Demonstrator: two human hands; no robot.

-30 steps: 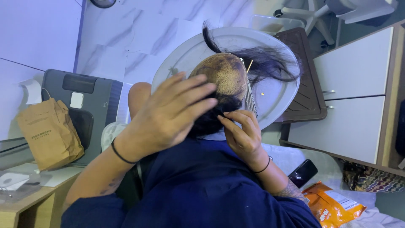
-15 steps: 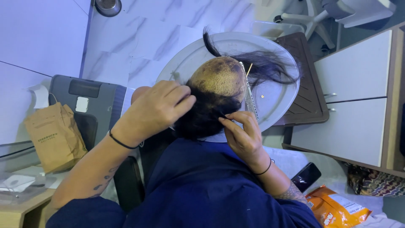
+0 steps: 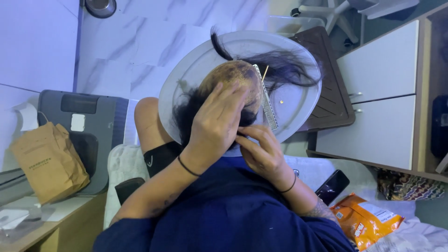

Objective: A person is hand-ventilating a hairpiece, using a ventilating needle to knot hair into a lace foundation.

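Note:
A tan wig cap on a head form (image 3: 235,77) stands over a round grey tray (image 3: 298,105), with black hair (image 3: 287,70) hanging from its sides. My left hand (image 3: 217,126) lies cupped over the front of the cap and the dark hair, fingers pointing up. A black band sits on that wrist. My right hand (image 3: 263,151) is just below and to the right, its fingertips pinched on hair at the cap's lower edge. A silver comb (image 3: 267,100) is stuck along the cap's right side, with a thin stick (image 3: 265,73) above it.
A brown paper bag (image 3: 49,161) and a grey case (image 3: 91,121) are at the left. White cabinet doors (image 3: 382,93) and a dark brown board (image 3: 332,84) are at the right. An orange snack packet (image 3: 368,219) and a black phone (image 3: 332,186) lie low right.
My left hand slid off to the left onto the dark hair, then came back over the front of the cap. My right hand stayed at the cap's lower edge.

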